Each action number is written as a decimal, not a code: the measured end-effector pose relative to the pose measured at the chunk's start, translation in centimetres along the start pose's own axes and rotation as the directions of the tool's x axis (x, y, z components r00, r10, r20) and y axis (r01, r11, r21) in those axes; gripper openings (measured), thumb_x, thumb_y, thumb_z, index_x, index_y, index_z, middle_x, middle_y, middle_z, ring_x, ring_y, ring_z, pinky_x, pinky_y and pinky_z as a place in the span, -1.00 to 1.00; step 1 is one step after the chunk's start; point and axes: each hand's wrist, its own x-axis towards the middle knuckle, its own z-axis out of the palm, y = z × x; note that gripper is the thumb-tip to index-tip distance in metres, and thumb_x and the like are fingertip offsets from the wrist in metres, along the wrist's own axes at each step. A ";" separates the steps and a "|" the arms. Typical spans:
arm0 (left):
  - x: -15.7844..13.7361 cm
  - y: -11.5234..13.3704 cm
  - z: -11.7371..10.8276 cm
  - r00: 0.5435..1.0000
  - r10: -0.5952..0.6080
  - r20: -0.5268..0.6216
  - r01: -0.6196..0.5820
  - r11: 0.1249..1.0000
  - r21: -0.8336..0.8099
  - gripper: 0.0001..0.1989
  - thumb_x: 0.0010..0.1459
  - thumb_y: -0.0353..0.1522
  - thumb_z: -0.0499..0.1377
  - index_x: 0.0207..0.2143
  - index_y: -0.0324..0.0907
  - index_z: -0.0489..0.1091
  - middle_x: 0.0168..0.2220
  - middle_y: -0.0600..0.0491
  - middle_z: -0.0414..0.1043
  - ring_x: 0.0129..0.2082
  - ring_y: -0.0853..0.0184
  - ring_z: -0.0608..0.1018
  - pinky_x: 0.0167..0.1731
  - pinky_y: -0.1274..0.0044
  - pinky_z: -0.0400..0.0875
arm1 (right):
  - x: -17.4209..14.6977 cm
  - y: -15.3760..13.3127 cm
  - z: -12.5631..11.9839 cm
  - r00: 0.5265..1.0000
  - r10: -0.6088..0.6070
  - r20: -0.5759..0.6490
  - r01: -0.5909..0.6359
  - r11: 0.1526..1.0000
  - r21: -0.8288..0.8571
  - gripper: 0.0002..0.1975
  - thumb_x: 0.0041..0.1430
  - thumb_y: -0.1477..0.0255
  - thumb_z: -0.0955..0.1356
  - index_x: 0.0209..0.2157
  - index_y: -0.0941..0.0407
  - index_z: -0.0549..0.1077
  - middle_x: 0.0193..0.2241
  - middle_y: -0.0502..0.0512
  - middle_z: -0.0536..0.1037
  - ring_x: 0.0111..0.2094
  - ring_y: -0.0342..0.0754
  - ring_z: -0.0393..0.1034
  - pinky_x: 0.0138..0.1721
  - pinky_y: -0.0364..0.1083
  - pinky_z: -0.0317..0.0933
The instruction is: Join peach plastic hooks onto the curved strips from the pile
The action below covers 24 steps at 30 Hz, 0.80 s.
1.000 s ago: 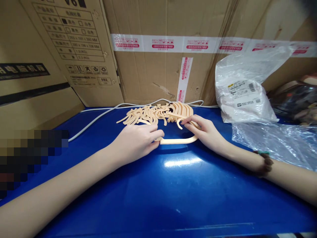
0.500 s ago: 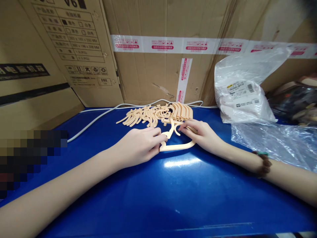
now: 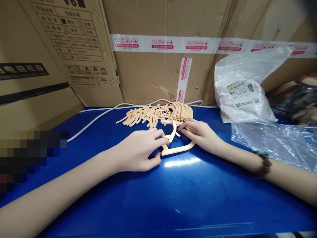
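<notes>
Both bare forearms reach forward and converge at centre. The left hand (image 3: 138,148) lies palm-down, fingers curled with thumb tucked beneath; the right hand (image 3: 201,134) pinches with extended fingertips, wrist wearing a beaded bracelet.

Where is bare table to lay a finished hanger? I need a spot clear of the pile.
Free: the blue table in front of both hands, and its left part between the cable and the left hand. Crowded: the back edge with the hanger pile, and the right side under the plastic bags.
</notes>
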 end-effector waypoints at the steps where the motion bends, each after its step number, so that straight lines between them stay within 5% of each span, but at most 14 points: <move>1: 0.0 0.0 0.0 1.000 0.001 0.003 -0.001 1.000 -0.002 -0.69 0.15 -0.40 0.03 -0.04 -0.09 0.32 -0.10 0.05 0.35 -0.16 0.29 0.43 -0.27 0.47 0.30 | 0.0 0.0 0.0 1.000 -0.004 0.004 0.004 1.000 -0.008 -0.85 0.30 0.45 0.26 -0.29 0.11 0.47 -0.32 0.07 0.53 -0.27 -0.03 0.40 -0.21 -0.04 0.20; 13: 0.0 0.4 0.0 1.000 -0.026 -0.004 0.026 1.000 -0.002 -0.65 0.18 -0.36 0.02 0.02 -0.12 0.32 -0.05 0.02 0.34 -0.12 0.24 0.44 -0.23 0.44 0.34 | -0.2 -0.2 0.0 0.981 -0.170 0.092 0.181 0.975 -0.129 -0.87 0.31 0.47 0.25 -0.24 0.11 0.44 -0.25 0.12 0.48 -0.20 -0.01 0.36 -0.13 0.00 0.20; 24: -0.1 0.6 0.2 0.999 -0.038 0.024 0.037 0.999 0.013 -0.66 0.20 -0.38 0.00 0.03 -0.13 0.32 -0.06 -0.02 0.33 -0.11 0.20 0.43 -0.17 0.38 0.38 | -0.4 -0.7 0.1 0.980 -0.162 0.111 0.176 0.976 -0.127 -0.86 0.31 0.48 0.24 -0.24 0.13 0.44 -0.23 0.16 0.45 -0.18 0.01 0.36 -0.11 0.00 0.27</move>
